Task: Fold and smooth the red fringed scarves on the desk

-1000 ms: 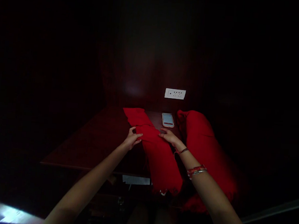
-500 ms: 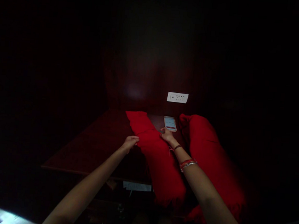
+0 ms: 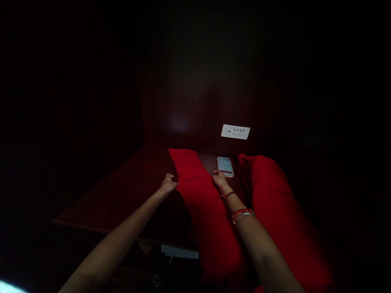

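A long strip of red fringed scarf point(image 3: 207, 209) runs from the back of the dark desk toward me, its fringed end hanging over the front edge. My left hand point(image 3: 169, 185) is closed at the scarf's left edge, thumb against the cloth. Across from it, my right hand point(image 3: 219, 178) pinches the right edge, with bracelets on that wrist. A thin crease crosses the cloth between the two hands. The fingertips are small and dim, so the exact grip is hard to see.
Another bulky red fringed cloth point(image 3: 278, 217) lies to the right, beside my right forearm. A lit phone point(image 3: 225, 166) rests just beyond my right hand. A white wall socket point(image 3: 235, 132) is above it. Papers point(image 3: 179, 252) show under the desk point(image 3: 109, 198).
My left hand has shifted slightly left along the scarf's edge, its fingers lifted a little. The crease between my hands shows straighter. The whole view has shifted slightly.
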Action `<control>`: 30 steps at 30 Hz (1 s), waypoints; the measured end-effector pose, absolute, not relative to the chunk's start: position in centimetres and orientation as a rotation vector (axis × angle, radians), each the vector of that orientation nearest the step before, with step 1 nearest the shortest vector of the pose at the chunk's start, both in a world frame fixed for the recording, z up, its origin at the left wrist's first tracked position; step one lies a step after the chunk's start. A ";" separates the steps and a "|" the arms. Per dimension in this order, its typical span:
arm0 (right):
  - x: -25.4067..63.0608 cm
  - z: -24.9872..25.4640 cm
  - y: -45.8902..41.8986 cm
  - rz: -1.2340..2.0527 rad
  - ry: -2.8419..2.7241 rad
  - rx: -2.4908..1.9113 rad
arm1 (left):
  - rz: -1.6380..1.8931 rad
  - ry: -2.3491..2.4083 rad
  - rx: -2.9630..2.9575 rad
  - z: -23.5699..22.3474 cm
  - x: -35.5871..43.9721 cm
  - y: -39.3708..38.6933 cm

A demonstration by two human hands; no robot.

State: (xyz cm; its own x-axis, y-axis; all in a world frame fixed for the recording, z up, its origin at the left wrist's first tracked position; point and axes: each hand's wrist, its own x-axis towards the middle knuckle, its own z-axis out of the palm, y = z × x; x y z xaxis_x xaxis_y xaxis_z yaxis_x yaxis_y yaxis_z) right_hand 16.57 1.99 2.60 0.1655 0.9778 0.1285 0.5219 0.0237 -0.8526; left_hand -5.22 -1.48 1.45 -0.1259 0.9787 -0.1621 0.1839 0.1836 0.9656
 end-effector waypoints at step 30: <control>19.0 4.8 -13.1 1.440 -1.152 -1.441 | 1.023 1.411 0.989 5.4 -2.4 -13.1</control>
